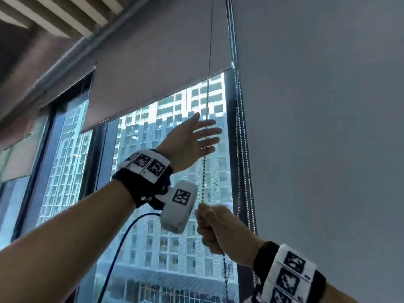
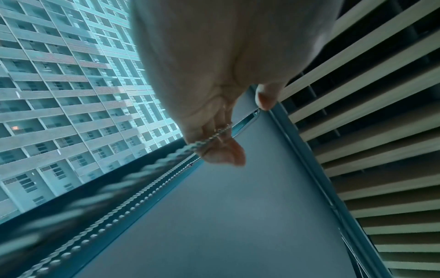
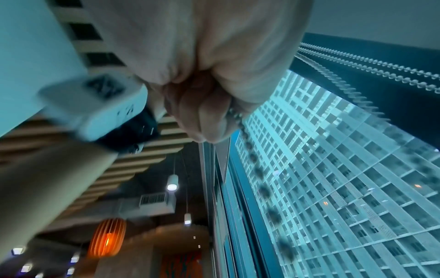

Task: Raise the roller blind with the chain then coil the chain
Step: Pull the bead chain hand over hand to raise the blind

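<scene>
blind part raised | right hand fisted on chain, hauling down | left hand above, fingers spread, reaching to regrip

Through the window glass I see a tall apartment block, its grid of balconies filling most of the pane. A dark window frame post stands at the left of my head view. To the right hangs a second, fully lowered grey blind with its own pair of bead cords running down its left edge. Overhead I make out a slatted ceiling of pale bars. My right wrist view looks back into the room: an orange ribbed pendant lamp, two small white hanging lights, and a ceiling vent grille.
</scene>
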`<state>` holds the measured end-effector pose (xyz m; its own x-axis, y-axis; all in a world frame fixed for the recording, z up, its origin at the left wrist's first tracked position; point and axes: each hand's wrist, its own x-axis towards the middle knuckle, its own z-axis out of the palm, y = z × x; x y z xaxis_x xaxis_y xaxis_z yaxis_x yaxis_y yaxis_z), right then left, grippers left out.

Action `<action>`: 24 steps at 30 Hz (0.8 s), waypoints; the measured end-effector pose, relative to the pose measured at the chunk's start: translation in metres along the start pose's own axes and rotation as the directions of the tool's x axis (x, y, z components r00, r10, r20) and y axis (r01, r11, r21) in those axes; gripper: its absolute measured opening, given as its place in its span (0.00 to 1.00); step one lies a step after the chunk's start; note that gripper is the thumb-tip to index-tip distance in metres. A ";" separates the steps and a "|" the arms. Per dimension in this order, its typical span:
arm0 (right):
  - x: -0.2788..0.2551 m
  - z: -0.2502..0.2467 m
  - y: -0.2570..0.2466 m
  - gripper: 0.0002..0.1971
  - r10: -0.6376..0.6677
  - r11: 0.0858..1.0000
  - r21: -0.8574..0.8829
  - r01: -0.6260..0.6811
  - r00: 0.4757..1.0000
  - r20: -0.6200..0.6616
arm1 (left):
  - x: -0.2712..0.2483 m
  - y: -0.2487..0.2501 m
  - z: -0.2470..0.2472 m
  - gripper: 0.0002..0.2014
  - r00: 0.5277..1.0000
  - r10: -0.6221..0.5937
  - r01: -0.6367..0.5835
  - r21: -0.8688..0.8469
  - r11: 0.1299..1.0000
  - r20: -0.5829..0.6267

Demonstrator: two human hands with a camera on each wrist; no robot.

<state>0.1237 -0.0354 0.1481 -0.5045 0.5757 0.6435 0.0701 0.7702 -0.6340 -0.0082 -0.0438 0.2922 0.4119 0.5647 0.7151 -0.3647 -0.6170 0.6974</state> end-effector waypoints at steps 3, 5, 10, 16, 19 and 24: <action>-0.007 -0.011 0.007 0.25 0.061 0.998 0.001 -0.061 0.988 0.141 | 0.016 0.011 0.012 0.16 0.996 0.054 -0.047 0.098 0.994 -0.067; -0.008 -0.028 0.004 0.24 0.113 0.990 0.044 -0.131 0.952 0.283 | 0.019 0.011 0.015 0.12 0.988 0.122 -0.099 0.215 0.971 -0.095; 0.027 -0.081 -0.048 0.27 0.030 0.967 0.245 -0.067 0.988 0.151 | -0.007 -0.008 0.017 0.16 0.981 0.174 -0.140 0.302 0.943 -0.089; 0.101 -0.091 -0.137 0.16 -0.039 0.914 0.386 0.123 0.975 -0.217 | -0.057 -0.057 0.012 0.16 0.990 0.134 -0.118 0.277 0.954 -0.040; 0.116 -0.071 -0.143 0.16 -0.074 0.924 0.332 0.191 0.939 -0.335 | -0.064 -0.073 0.013 0.16 0.991 0.131 -0.128 0.320 0.939 0.013; 0.096 -0.045 -0.120 0.19 -0.239 0.968 0.005 0.250 0.929 -0.281 | -0.061 -0.084 -0.015 0.17 0.977 -0.113 0.060 0.275 0.960 0.182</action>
<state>0.1054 -0.0602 0.3055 -0.2435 0.4286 0.8701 -0.0625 0.8883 -0.4551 -0.0154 -0.0177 0.1908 0.5958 0.5213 0.6110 -0.0958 -0.7092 0.6985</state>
